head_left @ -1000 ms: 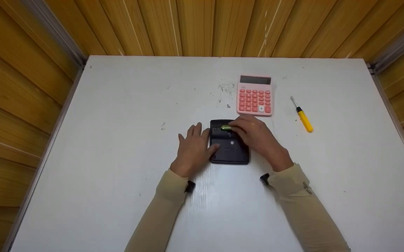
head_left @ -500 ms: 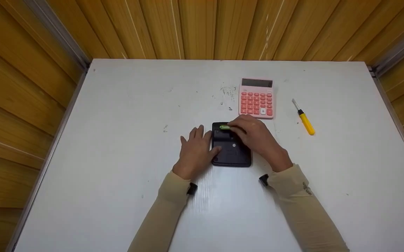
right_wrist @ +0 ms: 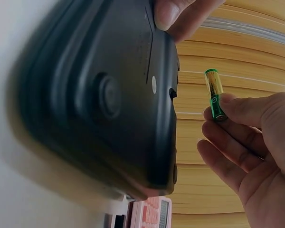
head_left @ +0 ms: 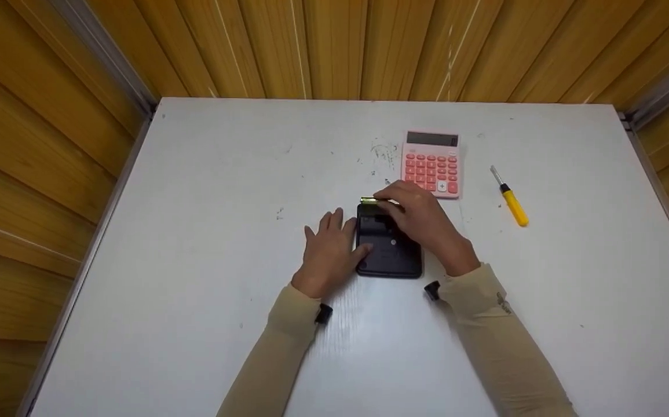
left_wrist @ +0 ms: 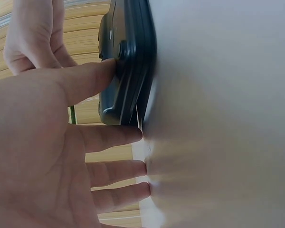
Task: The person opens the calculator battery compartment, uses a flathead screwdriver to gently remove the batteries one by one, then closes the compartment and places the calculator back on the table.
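A black calculator (head_left: 389,263) lies face down on the white table, its back turned up. My left hand (head_left: 328,255) rests beside its left side, thumb pressing the back near the edge and the other fingers spread straight onto the table. In the left wrist view the index fingertip touches the table at the calculator's lower edge. Between thumb and fingers my right hand (head_left: 424,217) pinches a green and gold battery (right_wrist: 214,95), held clear of the calculator's back in the right wrist view. The battery compartment is partly hidden by the right hand.
A pink calculator (head_left: 431,165) lies face up just beyond the right hand, its display lit with a digit. To its right is a screwdriver (head_left: 511,202) with a yellow handle. Wood-patterned panels (head_left: 334,52) stand behind the table.
The battery in my right hand has come up off the black calculator's back and moved to its far edge. My left hand keeps its place on the calculator. The head view shifts slightly.
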A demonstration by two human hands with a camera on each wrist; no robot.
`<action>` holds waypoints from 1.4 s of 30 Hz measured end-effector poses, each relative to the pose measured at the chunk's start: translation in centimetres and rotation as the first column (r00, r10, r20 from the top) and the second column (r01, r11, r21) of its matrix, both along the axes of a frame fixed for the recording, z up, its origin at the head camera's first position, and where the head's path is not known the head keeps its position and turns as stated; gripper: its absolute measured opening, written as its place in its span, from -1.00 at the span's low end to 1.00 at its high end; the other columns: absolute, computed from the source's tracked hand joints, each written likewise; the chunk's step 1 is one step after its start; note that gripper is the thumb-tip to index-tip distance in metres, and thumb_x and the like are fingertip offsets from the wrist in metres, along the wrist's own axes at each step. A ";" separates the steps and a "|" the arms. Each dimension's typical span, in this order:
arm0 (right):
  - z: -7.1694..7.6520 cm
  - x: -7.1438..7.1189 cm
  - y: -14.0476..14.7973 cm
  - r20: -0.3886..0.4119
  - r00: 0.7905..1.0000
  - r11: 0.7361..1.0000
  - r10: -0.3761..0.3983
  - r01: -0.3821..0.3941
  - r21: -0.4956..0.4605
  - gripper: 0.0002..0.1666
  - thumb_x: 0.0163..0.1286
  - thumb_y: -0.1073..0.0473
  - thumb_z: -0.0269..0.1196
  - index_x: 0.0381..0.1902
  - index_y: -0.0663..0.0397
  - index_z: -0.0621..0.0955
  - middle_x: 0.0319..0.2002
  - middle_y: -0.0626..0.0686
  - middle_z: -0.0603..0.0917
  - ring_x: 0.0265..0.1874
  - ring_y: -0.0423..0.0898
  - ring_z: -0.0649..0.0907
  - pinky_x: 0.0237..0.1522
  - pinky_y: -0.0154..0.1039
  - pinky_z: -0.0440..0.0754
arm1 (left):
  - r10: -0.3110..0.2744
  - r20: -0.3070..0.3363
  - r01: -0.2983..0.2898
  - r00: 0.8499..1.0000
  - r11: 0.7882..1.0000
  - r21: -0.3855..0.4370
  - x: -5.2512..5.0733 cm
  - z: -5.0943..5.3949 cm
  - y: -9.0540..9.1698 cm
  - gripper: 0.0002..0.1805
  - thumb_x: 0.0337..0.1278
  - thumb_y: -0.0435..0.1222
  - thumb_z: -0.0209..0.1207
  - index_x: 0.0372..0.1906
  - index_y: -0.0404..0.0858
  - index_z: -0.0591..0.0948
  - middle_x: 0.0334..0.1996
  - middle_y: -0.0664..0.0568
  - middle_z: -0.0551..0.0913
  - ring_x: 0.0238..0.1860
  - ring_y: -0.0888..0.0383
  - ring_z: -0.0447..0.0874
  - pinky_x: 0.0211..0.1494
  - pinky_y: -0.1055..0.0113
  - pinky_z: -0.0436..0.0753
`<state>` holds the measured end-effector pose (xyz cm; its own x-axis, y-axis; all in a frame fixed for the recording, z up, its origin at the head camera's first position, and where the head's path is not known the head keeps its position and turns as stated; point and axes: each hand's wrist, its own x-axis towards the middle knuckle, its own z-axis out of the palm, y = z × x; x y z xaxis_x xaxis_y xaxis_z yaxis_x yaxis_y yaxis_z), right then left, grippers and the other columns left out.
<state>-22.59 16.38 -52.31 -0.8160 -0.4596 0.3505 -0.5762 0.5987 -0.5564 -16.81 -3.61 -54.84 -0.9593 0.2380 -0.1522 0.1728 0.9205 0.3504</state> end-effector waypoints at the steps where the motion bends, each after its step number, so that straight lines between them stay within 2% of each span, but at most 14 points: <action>1: 0.1 -0.2 -0.1 -0.007 1.000 1.000 0.004 -0.004 -0.002 -0.79 0.49 0.32 0.38 0.04 0.17 0.80 -0.11 0.06 0.80 -0.08 0.01 0.74 0.06 -0.02 0.70 | -0.001 0.000 0.001 1.000 1.000 -0.004 0.0 0.1 0.1 -0.22 0.53 0.19 0.13 0.58 -0.23 0.42 0.60 -0.26 0.27 0.62 -0.22 0.15 0.47 -0.44 0.24; 7: 0.5 -1.2 -1.0 -0.048 0.998 0.999 0.033 -0.034 -0.014 -0.80 0.48 0.35 0.39 0.02 0.20 0.80 -0.10 0.10 0.81 -0.03 0.06 0.76 0.11 0.04 0.69 | -0.013 -0.004 0.013 1.000 0.999 -0.030 -0.1 0.2 0.2 -0.21 0.54 0.20 0.12 0.58 -0.23 0.42 0.60 -0.26 0.26 0.62 -0.22 0.16 0.46 -0.42 0.26; 12: 0.7 -2.0 -1.9 -0.021 0.999 0.999 0.041 -0.041 -0.030 -0.78 0.50 0.32 0.38 0.05 0.16 0.80 -0.09 0.07 0.82 -0.04 0.01 0.76 0.14 -0.01 0.69 | -0.013 -0.007 0.013 1.000 0.999 -0.040 0.0 0.0 0.1 -0.21 0.54 0.20 0.11 0.58 -0.24 0.42 0.60 -0.27 0.27 0.61 -0.22 0.17 0.45 -0.43 0.27; 18: 0.9 -2.8 -3.3 -0.020 0.997 0.995 0.069 -0.071 -0.065 -0.78 0.51 0.29 0.38 0.05 0.16 0.80 -0.08 0.07 0.81 -0.04 0.00 0.76 0.12 -0.03 0.69 | -0.017 -0.046 0.015 0.999 0.999 -0.043 0.1 -0.1 -0.2 -0.23 0.53 0.18 0.14 0.54 -0.26 0.46 0.56 -0.28 0.32 0.58 -0.24 0.24 0.40 -0.46 0.33; 23: 1.1 -3.5 -4.5 -0.022 0.996 0.993 0.086 -0.088 -0.081 -0.77 0.53 0.27 0.36 0.07 0.15 0.80 -0.07 0.07 0.81 -0.01 -0.01 0.75 0.16 -0.06 0.67 | -0.013 -0.038 0.012 0.999 0.999 -0.039 0.1 0.0 -0.2 -0.23 0.53 0.18 0.15 0.55 -0.25 0.46 0.57 -0.27 0.32 0.58 -0.23 0.23 0.41 -0.46 0.31; 29: 0.7 -4.4 -5.4 -0.012 0.996 0.988 0.090 -0.091 -0.125 -0.78 0.53 0.29 0.35 0.07 0.18 0.80 -0.07 0.08 0.80 -0.01 -0.02 0.75 0.16 -0.08 0.67 | -0.031 -0.026 0.030 0.999 0.998 -0.055 -0.1 -0.1 0.2 -0.22 0.54 0.20 0.11 0.57 -0.23 0.43 0.59 -0.24 0.30 0.59 -0.21 0.21 0.42 -0.44 0.32; 36: -0.2 -5.0 -6.8 -0.004 0.992 0.984 0.125 -0.124 -0.128 -0.78 0.54 0.30 0.33 0.05 0.25 0.79 -0.07 0.12 0.80 -0.01 0.01 0.75 0.13 -0.09 0.67 | -0.040 -0.064 0.036 0.997 0.997 -0.065 0.0 -0.1 0.3 -0.26 0.54 0.19 0.13 0.52 -0.24 0.49 0.54 -0.22 0.36 0.55 -0.18 0.28 0.36 -0.44 0.39; 42: -0.2 -5.6 -8.3 0.016 0.991 0.980 0.135 -0.131 -0.147 -0.79 0.53 0.31 0.35 0.04 0.25 0.79 -0.09 0.13 0.80 -0.03 0.00 0.76 0.09 -0.11 0.68 | -0.040 -0.084 0.035 0.996 0.998 -0.055 0.0 -0.2 0.0 -0.26 0.53 0.18 0.15 0.50 -0.25 0.49 0.52 -0.22 0.38 0.52 -0.17 0.31 0.32 -0.46 0.41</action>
